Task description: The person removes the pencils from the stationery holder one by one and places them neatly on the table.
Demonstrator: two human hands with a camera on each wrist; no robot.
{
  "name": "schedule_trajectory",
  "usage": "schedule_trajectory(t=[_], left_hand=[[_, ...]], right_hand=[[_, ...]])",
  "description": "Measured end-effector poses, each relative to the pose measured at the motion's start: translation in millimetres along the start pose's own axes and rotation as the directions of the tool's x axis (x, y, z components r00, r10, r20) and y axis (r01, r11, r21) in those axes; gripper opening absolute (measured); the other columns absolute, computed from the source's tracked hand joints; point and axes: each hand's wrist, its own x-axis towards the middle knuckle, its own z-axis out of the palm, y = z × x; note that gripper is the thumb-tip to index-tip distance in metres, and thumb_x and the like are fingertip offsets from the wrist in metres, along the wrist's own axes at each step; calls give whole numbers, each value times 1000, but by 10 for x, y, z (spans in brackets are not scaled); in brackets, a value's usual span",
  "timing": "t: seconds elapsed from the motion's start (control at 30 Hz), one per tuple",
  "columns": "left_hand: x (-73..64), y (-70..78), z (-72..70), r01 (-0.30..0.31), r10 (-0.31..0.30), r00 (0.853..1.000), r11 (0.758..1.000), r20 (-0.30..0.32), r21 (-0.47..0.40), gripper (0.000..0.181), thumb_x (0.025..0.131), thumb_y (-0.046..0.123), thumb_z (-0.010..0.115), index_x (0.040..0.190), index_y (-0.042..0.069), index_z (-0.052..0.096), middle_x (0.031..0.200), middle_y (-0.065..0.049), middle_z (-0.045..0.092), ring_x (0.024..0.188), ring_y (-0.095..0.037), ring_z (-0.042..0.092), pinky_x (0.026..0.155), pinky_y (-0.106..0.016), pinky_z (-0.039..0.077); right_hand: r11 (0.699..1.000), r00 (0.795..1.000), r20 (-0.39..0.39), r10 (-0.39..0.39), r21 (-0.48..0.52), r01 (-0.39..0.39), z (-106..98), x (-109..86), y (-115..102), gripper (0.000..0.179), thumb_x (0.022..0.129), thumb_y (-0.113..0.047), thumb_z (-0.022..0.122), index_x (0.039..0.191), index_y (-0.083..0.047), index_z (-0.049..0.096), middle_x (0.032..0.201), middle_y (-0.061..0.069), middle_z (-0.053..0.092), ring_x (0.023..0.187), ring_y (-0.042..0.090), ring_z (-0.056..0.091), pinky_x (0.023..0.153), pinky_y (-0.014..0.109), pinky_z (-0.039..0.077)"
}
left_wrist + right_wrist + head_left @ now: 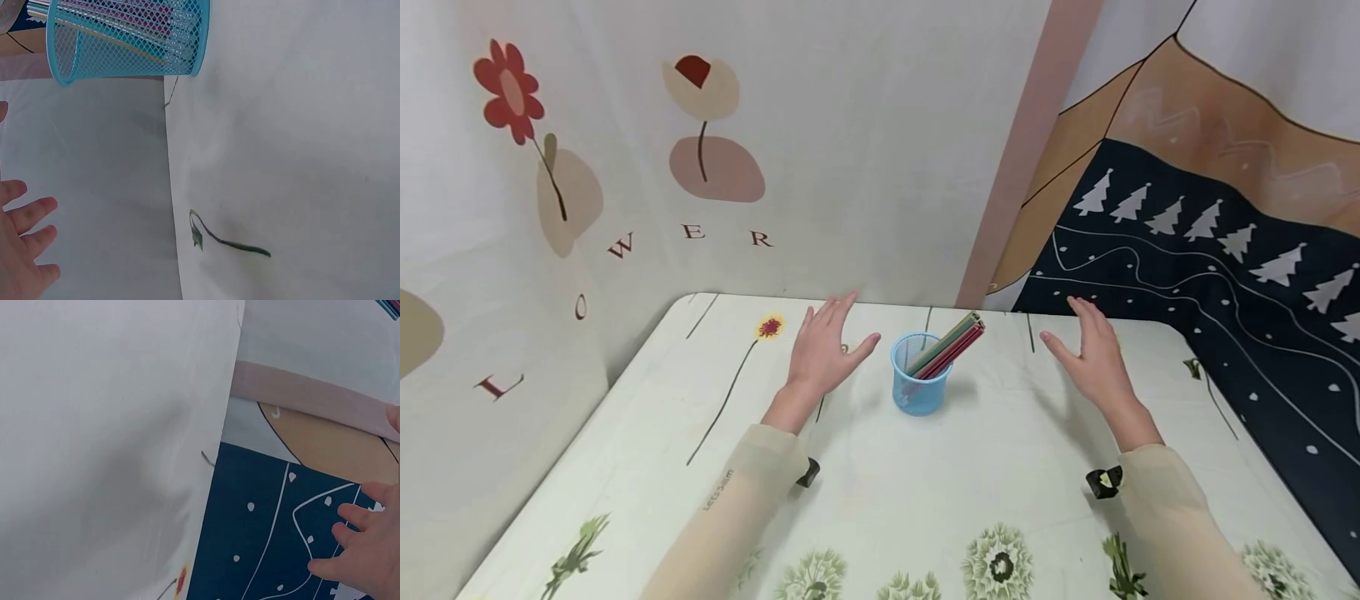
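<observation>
A light-blue mesh pen cup (917, 398) stands upright on the table, and in the left wrist view the cup (131, 44) shows its mesh wall. Several pencils or thin sticks (951, 346), green and dark red, lean out of it to the right. To the cup's left my left hand (826, 350) is held with fingers extended and thumb apart, touching nothing. My right hand (1096, 358) is farther off on the cup's right, likewise spread and holding nothing. Fingers of the right hand (362, 550) appear at the right wrist view's edge.
A white cloth with printed flowers covers the table (880, 492). Behind it hangs a pale curtain (865, 167) with flower prints and letters. A dark cloth (1150, 258) with white trees hangs along the right side.
</observation>
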Motion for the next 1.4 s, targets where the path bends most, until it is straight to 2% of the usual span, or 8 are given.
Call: schedule_trajectory(t=[0.17,0.37,0.6,0.73,1.0,1.4], left_hand=[[-25,46,27,5,-6,1000,1000,-14,-28,79,93,58,53,157,18,32,159,-9,42,151,-27,33,128,-51,17],[-64,106,80,16,-19,999,995,-31,-97,73,94,54,56,154,18,37,156,-9,45,147,-28,40,126,-49,23],[-110,186,134,49,-52,999,979,-7,-199,68,94,53,57,153,23,39,155,-6,47,143,-30,45,114,-55,42],[-112,206,175,23,-27,1000,968,-11,-250,66,95,51,59,152,23,42,153,-4,49,141,-27,48,113,-52,44],[-134,259,219,-21,13,1000,939,-25,-343,61,94,43,64,148,19,48,149,-3,54,138,-24,52,114,-49,44],[-160,336,315,-63,52,998,924,-40,-377,55,93,37,68,143,18,54,142,-4,60,132,-24,58,111,-46,47]], right_hand=[[1000,999,27,19,6,-19,20,-10,-50,77,100,-48,53,156,-3,25,162,25,23,150,46,20,118,68,22],[1000,1000,14,27,11,-27,62,-18,-98,75,100,-50,52,155,-4,29,160,24,28,148,45,27,117,67,27],[999,999,9,40,16,-41,104,-23,-161,75,100,-53,50,155,-6,31,159,24,32,146,45,31,115,68,30],[999,999,23,36,13,-37,131,-27,-192,76,99,-55,50,155,-6,31,157,25,35,144,45,34,114,68,32],[998,998,48,37,51,-39,179,-56,-301,70,100,-48,53,153,-6,34,155,22,40,141,42,39,115,64,34],[982,996,88,22,184,-38,248,-67,-410,65,100,-42,57,148,-3,40,151,21,45,140,38,43,116,57,39]])
